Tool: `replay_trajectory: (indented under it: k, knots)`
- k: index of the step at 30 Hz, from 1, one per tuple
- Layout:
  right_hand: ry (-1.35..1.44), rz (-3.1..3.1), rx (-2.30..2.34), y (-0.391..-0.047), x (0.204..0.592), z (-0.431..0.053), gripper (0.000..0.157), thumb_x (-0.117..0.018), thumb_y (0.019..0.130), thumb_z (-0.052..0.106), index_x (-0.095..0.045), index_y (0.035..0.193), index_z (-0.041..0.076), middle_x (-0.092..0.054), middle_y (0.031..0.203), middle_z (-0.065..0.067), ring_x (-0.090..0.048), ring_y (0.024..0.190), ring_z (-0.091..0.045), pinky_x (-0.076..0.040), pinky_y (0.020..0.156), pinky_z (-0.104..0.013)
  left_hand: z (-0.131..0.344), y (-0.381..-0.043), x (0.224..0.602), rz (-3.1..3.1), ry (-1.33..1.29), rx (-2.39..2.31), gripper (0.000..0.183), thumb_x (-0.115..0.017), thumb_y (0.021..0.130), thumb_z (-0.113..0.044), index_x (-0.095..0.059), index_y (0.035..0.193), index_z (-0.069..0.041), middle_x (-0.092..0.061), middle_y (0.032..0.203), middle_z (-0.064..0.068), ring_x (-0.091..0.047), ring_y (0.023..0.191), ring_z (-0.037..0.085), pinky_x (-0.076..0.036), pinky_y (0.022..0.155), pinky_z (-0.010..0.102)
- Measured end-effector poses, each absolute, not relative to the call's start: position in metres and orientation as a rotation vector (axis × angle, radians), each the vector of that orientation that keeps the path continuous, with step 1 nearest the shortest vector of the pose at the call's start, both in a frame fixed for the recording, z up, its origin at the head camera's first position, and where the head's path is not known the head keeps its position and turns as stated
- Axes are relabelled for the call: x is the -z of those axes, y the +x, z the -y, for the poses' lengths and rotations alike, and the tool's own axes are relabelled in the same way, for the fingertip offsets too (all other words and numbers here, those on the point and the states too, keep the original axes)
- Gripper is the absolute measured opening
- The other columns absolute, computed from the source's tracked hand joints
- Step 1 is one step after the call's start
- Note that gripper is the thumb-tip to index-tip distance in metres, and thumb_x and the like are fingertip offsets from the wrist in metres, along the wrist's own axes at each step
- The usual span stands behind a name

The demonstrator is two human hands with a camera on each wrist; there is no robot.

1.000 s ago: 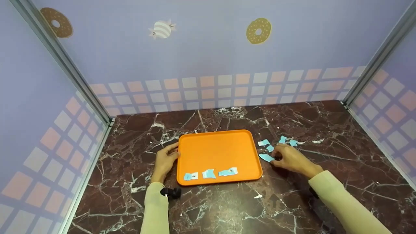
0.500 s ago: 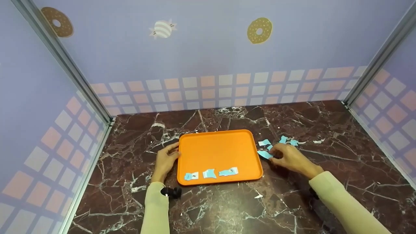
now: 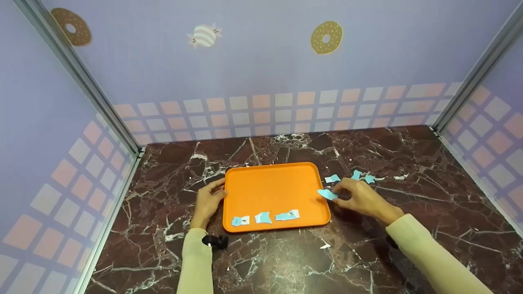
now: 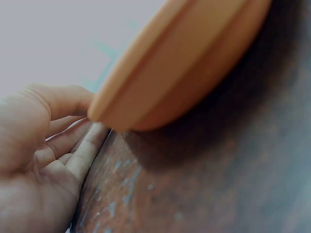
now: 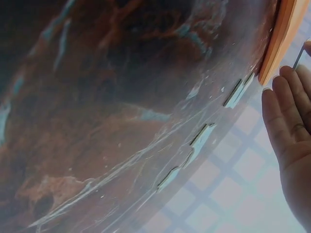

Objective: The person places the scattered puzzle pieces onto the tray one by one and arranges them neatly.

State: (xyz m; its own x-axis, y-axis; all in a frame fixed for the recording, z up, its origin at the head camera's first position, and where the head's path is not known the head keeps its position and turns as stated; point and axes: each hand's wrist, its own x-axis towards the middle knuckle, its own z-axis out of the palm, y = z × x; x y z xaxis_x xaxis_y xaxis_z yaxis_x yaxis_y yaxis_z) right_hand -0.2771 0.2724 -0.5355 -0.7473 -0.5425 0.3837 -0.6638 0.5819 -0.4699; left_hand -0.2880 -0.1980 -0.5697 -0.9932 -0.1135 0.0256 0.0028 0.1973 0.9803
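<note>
Between thumb and fingers, my right hand (image 3: 361, 198) pinches a flat light-blue puzzle piece (image 3: 327, 194), which overlaps the right rim of the orange tray (image 3: 269, 188) in the head view. In the right wrist view the held piece (image 5: 299, 57) shows only as a thin edge. My left hand (image 3: 207, 202) rests against the tray's left side, thumb at the rim; in the left wrist view its fingers (image 4: 87, 148) stretch along the tabletop beside the tray wall (image 4: 160, 73). Lying in the tray's near part are a left piece (image 3: 240, 221), a middle piece (image 3: 263, 218) and a right piece (image 3: 287, 215).
To the right of the tray, a blue-and-white piece (image 3: 332, 179) and two blue pieces (image 3: 356, 174) lie on the dark marbled table (image 3: 261, 265). Patterned walls (image 3: 261, 61) enclose the back and sides.
My right hand has moved the blue piece left, from the table beside the tray to over its right rim. My left hand and the tray have stayed in place.
</note>
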Motion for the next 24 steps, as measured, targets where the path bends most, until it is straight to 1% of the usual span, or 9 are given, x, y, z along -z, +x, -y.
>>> replay_trajectory:
  k: [2,7,11,15,20,24]
  knots:
    - [1.051,2.569,-0.878,-0.277,0.536,-0.27,0.02,-0.089,0.08,0.003,-0.075,0.094,0.008,-0.069,0.089,-0.002,-0.064,0.079,-0.021,-0.056,0.071,-0.039,0.198,-0.288,0.57,2.358,0.103,1.929,0.042,-0.067,0.096,0.007,-0.068,0.138,0.005,-0.07,0.128,0.027,-0.068,0.12,0.037,-0.057,0.09,0.025]
    - [1.146,2.478,-0.843,-0.277,0.535,-0.266,0.021,-0.089,0.079,0.002,-0.077,0.095,0.008,-0.068,0.092,-0.001,-0.061,0.081,-0.018,-0.054,0.07,-0.036,0.197,-0.287,0.568,2.359,0.101,1.938,0.044,-0.068,0.096,0.008,-0.067,0.139,0.005,-0.069,0.129,0.028,-0.066,0.122,0.039,-0.056,0.089,0.022]
    - [1.179,2.48,-0.844,-0.275,0.534,-0.262,0.02,-0.089,0.08,0.002,-0.077,0.095,0.007,-0.068,0.095,-0.001,-0.063,0.083,-0.017,-0.055,0.072,-0.036,0.197,-0.287,0.568,2.345,0.093,1.951,0.043,-0.068,0.096,0.007,-0.066,0.14,0.006,-0.068,0.131,0.03,-0.066,0.123,0.041,-0.054,0.087,0.018]
    - [1.172,2.548,-0.833,-0.273,0.533,-0.259,0.018,-0.089,0.083,0.005,-0.078,0.097,0.007,-0.068,0.097,-0.001,-0.063,0.084,-0.016,-0.056,0.072,-0.038,0.197,-0.287,0.569,2.33,0.091,1.96,0.043,-0.068,0.096,0.008,-0.066,0.139,0.007,-0.068,0.13,0.03,-0.066,0.123,0.041,-0.054,0.087,0.017]
    - [1.177,2.63,-0.82,-0.27,0.533,-0.254,0.017,-0.088,0.087,0.009,-0.08,0.101,0.007,-0.068,0.099,0.0,-0.063,0.084,-0.016,-0.057,0.074,-0.038,0.197,-0.288,0.57,2.347,0.097,1.937,0.043,-0.067,0.096,0.008,-0.067,0.139,0.006,-0.069,0.129,0.028,-0.067,0.121,0.039,-0.056,0.089,0.021]
    - [1.215,2.634,-0.834,-0.269,0.533,-0.251,0.017,-0.088,0.086,0.008,-0.079,0.101,0.006,-0.067,0.098,-0.001,-0.064,0.083,-0.015,-0.057,0.074,-0.037,0.198,-0.287,0.57,2.362,0.103,1.926,0.042,-0.068,0.097,0.007,-0.068,0.139,0.005,-0.069,0.128,0.027,-0.067,0.121,0.038,-0.057,0.091,0.026]
